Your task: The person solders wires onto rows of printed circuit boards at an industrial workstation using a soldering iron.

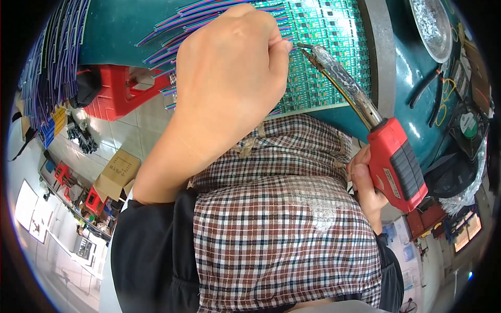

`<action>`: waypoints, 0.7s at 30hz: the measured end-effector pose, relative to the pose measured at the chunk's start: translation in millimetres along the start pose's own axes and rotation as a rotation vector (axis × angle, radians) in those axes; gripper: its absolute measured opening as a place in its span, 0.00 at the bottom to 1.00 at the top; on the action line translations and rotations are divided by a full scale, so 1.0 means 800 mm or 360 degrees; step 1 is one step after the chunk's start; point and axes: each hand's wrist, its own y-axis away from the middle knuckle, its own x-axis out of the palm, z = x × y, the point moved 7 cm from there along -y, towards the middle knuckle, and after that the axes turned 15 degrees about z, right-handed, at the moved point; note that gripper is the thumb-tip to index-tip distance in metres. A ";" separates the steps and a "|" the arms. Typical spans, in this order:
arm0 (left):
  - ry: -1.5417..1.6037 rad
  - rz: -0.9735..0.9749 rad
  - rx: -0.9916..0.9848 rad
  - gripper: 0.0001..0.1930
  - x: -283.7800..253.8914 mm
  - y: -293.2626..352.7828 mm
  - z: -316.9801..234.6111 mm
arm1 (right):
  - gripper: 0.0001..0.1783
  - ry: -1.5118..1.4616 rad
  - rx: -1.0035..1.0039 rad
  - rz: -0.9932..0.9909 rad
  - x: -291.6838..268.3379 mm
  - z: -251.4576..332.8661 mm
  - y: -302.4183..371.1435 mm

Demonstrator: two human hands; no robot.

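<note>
My left hand (229, 73) reaches over a large panel of small green circuit boards (334, 31). Its thumb and fingers are pinched at the ends of thin coloured wires (167, 34), which fan out leftward from the panel. The palm side and most fingers are hidden, but a wire end shows at the fingertips. My right hand (365, 182) is wrapped round the red and black handle of a soldering gun (394, 161). A thin brass-coloured tube runs along its metal barrel. The gun's tip lies just right of my left fingertips, close above the boards.
A grey metal bar (383, 57) borders the panel's right side on the teal table (120, 23). Farther right are a metal dish (432, 28), black-handled pliers (425, 91) and a green-labelled reel (468, 125). More wires (52, 62) hang at the left, near a red plastic stool (110, 96).
</note>
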 end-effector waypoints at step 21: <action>0.0013 0.0027 -0.0005 0.10 0.002 0.001 0.003 | 0.11 -0.0059 0.0021 -0.0089 -0.001 -0.001 0.008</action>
